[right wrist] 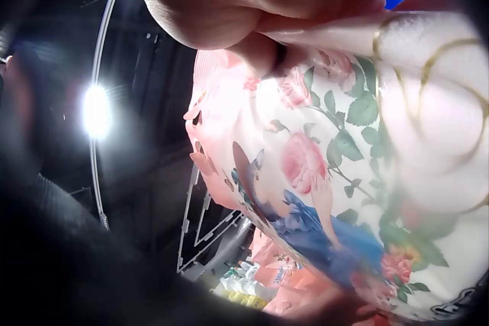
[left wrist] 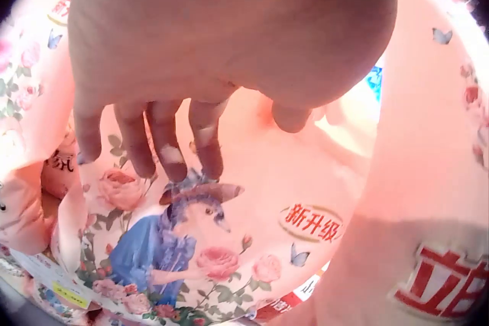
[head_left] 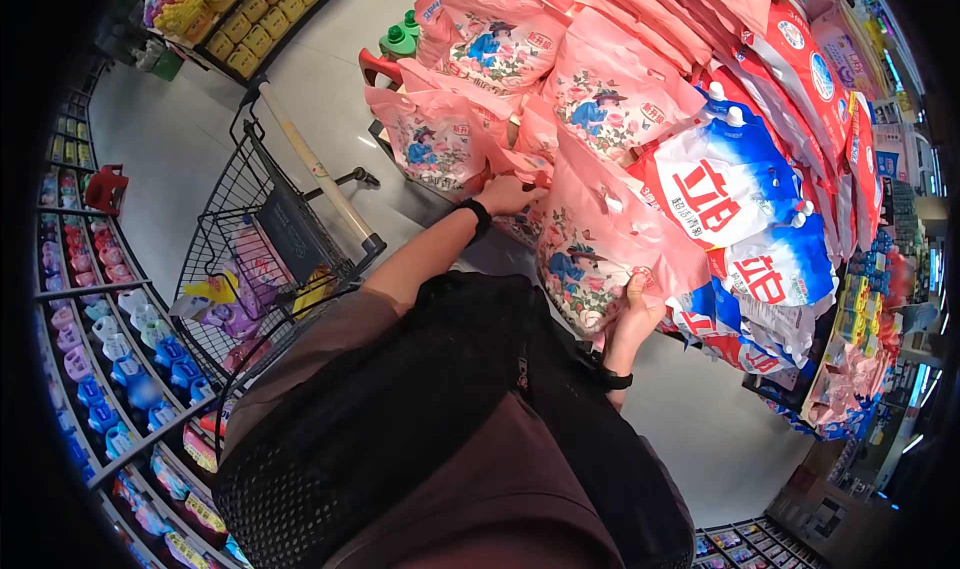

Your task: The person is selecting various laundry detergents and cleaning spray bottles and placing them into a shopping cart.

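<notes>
My right hand (head_left: 632, 321) holds the lower right corner of a pink floral detergent bag (head_left: 592, 231), its thumb lying over the printed front. In the right wrist view that bag's rose-printed side (right wrist: 306, 165) fills much of the picture, and the hand's fingers are mostly hidden behind it. My left hand (head_left: 510, 195) reaches in among the neighbouring pink bags, left of the held one. Its fingers (left wrist: 164, 142) hang down, nearly straight, over a pink bag (left wrist: 298, 165) printed with a blue-dressed figure in a hat.
More pink bags (head_left: 430, 134) are heaped behind, with blue-and-white detergent bags (head_left: 720, 184) on the right. A wire shopping cart (head_left: 240, 209) holding several packages stands to the left. Bottle shelves (head_left: 110, 339) line the left side, and a yellow-product display (head_left: 265, 14) is at the back.
</notes>
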Demonstrator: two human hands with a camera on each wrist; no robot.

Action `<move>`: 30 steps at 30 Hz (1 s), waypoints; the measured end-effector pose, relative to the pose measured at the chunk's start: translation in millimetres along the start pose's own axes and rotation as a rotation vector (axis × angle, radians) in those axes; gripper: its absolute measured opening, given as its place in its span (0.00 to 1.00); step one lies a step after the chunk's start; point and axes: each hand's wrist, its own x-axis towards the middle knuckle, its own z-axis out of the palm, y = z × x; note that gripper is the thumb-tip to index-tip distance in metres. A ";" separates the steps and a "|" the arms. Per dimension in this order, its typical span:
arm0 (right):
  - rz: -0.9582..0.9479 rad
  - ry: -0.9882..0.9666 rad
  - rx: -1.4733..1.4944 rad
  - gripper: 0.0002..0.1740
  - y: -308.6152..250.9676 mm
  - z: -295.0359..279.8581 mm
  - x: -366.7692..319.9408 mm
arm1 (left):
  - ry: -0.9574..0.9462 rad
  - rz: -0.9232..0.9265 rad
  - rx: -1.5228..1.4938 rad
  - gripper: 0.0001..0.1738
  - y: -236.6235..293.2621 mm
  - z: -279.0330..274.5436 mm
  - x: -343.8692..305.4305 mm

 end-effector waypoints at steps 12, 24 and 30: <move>0.169 -0.309 -0.125 0.12 -35.4 56.7 -45.3 | -0.043 0.414 -0.499 0.30 6.5 -60.1 -221.3; -0.227 -1.480 -0.403 0.11 -104.2 123.1 -47.9 | 0.852 0.250 -0.896 0.23 49.1 -1.4 -426.6; 0.141 -1.648 -0.286 0.10 -92.8 114.3 -69.6 | 1.130 0.132 -1.145 0.18 92.8 35.2 -468.8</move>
